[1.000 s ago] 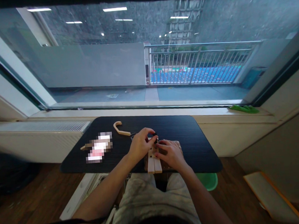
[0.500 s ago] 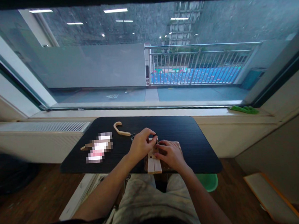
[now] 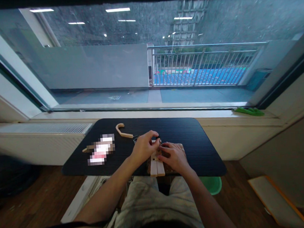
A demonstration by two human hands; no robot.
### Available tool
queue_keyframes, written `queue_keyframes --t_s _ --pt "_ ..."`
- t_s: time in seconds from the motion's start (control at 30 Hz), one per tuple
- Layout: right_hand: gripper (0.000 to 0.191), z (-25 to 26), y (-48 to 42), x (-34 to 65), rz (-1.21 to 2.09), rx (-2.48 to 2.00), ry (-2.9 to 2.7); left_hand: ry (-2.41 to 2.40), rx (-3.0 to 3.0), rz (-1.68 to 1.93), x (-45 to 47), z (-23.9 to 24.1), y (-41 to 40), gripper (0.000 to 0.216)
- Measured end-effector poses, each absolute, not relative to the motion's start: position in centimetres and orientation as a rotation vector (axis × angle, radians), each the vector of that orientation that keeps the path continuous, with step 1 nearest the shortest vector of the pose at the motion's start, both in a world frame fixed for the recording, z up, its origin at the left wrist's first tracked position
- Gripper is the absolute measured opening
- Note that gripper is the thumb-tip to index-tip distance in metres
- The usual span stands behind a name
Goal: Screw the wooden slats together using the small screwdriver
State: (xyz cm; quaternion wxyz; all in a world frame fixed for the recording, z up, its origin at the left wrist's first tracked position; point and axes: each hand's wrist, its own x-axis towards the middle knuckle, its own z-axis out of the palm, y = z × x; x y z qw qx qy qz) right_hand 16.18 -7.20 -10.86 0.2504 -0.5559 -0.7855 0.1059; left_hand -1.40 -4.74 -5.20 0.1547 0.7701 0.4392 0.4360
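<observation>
A small wooden assembly (image 3: 155, 166) of pale slats lies at the near edge of a black table (image 3: 190, 135). My left hand (image 3: 143, 147) is curled above its far end, its fingertips pinching a small dark part (image 3: 157, 139). My right hand (image 3: 174, 156) lies on the assembly's right side with its fingers bent and pressed on the wood, its fingertips meeting the left hand's.
A curved wooden piece (image 3: 123, 130) lies on the table's far left, and a blurred pink-and-white item (image 3: 101, 149) lies nearer the left edge. A wide window is behind, with a green object (image 3: 248, 111) on the sill. A green stool (image 3: 212, 184) stands under the table.
</observation>
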Motion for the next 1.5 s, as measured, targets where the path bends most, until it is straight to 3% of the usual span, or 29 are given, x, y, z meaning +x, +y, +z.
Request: queue_keyframes --t_s 1.3,1.5 --pt "0.031 -10.69 -7.22 16.16 0.279 -1.520 -2.157 1.106 2.231 1.062 -1.54 -5.20 -4.76 0.026" --pt "0.033 -10.95 -7.08 16.18 0.278 -1.510 -2.155 1.099 2.251 1.191 -1.56 -5.00 -4.60 0.015"
